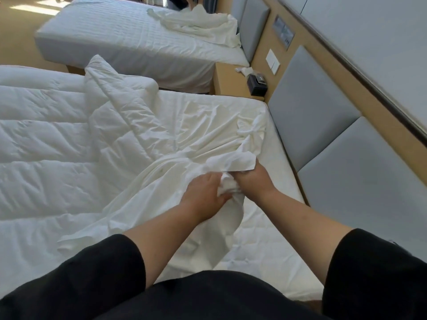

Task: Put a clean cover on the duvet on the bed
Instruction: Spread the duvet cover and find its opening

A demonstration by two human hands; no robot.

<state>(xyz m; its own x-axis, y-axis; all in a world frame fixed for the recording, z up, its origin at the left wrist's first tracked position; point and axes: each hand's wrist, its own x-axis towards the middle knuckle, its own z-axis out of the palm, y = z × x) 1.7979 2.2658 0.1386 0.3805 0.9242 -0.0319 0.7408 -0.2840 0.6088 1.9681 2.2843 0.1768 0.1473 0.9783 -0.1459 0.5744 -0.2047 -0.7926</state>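
Bunching white cloth, the left hand (pixel 204 195) and right hand (pixel 253 179) have fingers curled tight on the cover (pixel 175 139), crumpled beside the quilted duvet (pixel 46 135) on the bed (pixel 277 215). Gripping a wrong corner could twist it.

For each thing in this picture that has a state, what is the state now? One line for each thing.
Left hand: grips bunched white cloth.
Right hand: grips the same cloth, close beside the left hand.
Thin white cotton duvet cover: crumpled, spread loosely over the near bed, not yet on the duvet.
Thick white quilted duvet: lying bare on the bed, one corner folded up.
Far bed's white sheets: heaped, rumpled.
Small black box on the nightstand: upright.
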